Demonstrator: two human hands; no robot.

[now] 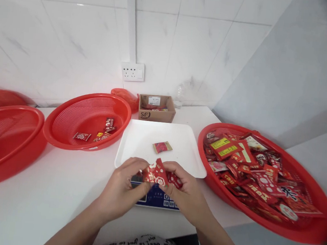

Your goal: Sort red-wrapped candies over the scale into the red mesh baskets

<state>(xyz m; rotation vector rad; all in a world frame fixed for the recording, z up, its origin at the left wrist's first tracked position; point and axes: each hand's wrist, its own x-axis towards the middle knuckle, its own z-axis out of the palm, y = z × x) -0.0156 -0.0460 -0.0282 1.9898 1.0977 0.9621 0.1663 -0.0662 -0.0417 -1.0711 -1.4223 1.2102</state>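
Observation:
Between my two hands is a red printed snack packet point(155, 174), held above the front edge of a scale with a white tray point(136, 135). My left hand point(122, 188) pinches its left side with thumb and fingers. On the other side, my right hand point(184, 190) grips it too, with a second dark red packet point(175, 180) tucked under those fingers. A small red and gold packet point(162, 147) lies alone on the tray. Part of the scale's blue keypad point(158, 199) shows below my hands.
At right, a red basket point(309, 233) is heaped with red snack packets. Left of the scale, another red basket point(60, 141) holds several packets, with a further red basket point(40, 126) beyond it. A cardboard box point(160, 116) with packets stands behind the scale, near a red plastic bag point(127, 98).

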